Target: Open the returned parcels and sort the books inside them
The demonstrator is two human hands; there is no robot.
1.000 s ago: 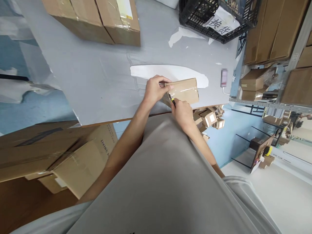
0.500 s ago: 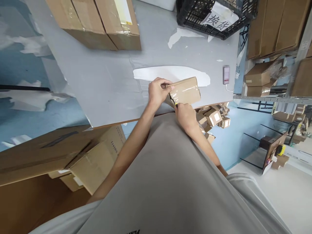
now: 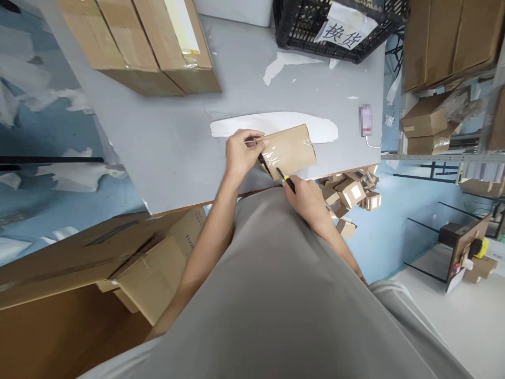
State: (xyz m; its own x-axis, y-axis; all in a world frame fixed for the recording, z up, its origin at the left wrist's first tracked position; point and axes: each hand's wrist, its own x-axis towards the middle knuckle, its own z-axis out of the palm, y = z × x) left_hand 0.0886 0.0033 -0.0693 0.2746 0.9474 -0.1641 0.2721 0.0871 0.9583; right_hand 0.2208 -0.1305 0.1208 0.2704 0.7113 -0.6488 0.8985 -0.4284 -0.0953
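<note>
A small brown cardboard box [image 3: 292, 150] with shiny clear tape is tilted over the front of the grey table [image 3: 177, 137]. My left hand [image 3: 241, 152] grips its upper left corner, where an end flap stands partly open with a dark gap. My right hand [image 3: 307, 199] is closed around a black and yellow cutter [image 3: 289, 181], its blade pointing up and left at the box's lower edge. Behind the box lies a white paper strip [image 3: 272, 122].
Large taped boxes [image 3: 158, 47] stand at the back left, a black crate [image 3: 339, 31] at the back right. A phone [image 3: 365, 120] with a cable lies at the right edge. Small boxes [image 3: 351, 193] are heaped below; a big open carton [image 3: 118, 252] is at lower left.
The cutter has come away from the box's open end, and more of its blade and handle shows. The box and my left hand appear slightly farther left as the view shifted.
</note>
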